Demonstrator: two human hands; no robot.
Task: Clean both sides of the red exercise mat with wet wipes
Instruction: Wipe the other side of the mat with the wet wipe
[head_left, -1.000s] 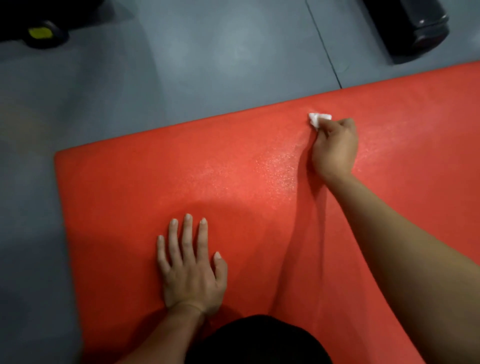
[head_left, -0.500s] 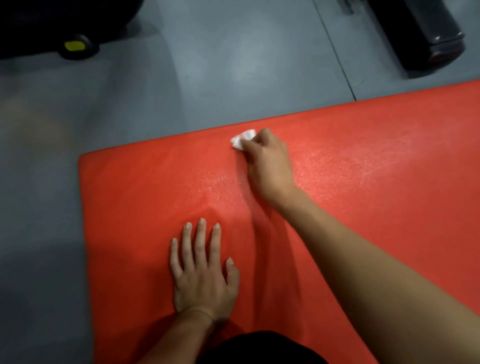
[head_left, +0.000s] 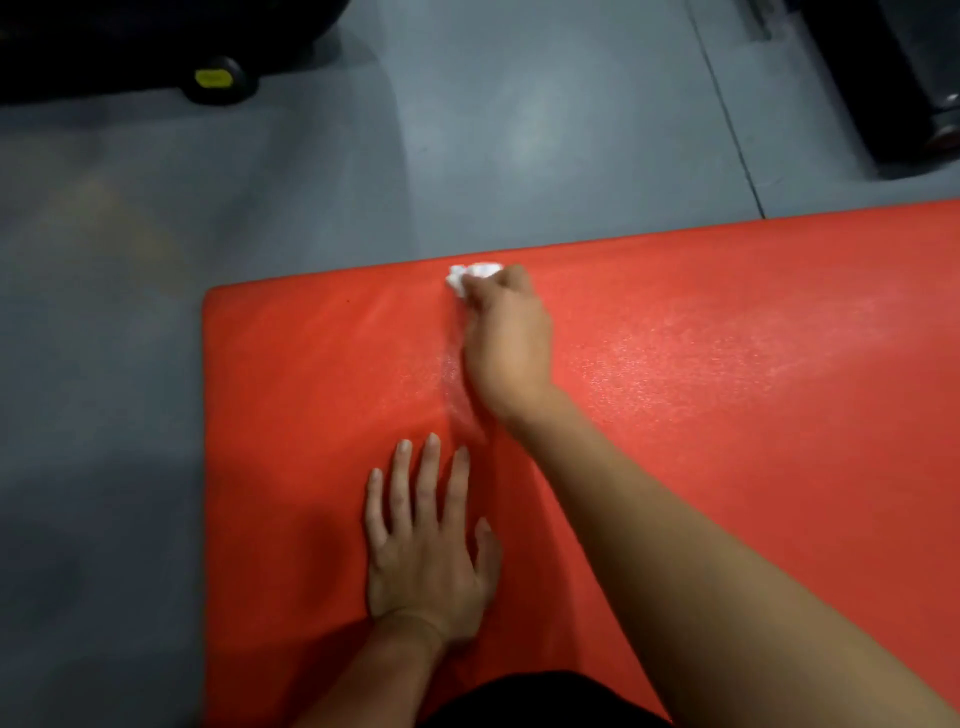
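Head view, near to far: my left hand (head_left: 428, 540) lies flat, fingers straight, on the red exercise mat (head_left: 727, 415); beyond it my right hand (head_left: 506, 338) pinches a balled wet wipe (head_left: 470, 275) at the mat's far edge. I judge the wipe could slide off onto the grey floor (head_left: 363, 182), dirtying it. Open mat stretches right; the left corner lies near, dark equipment (head_left: 893, 88) well beyond.
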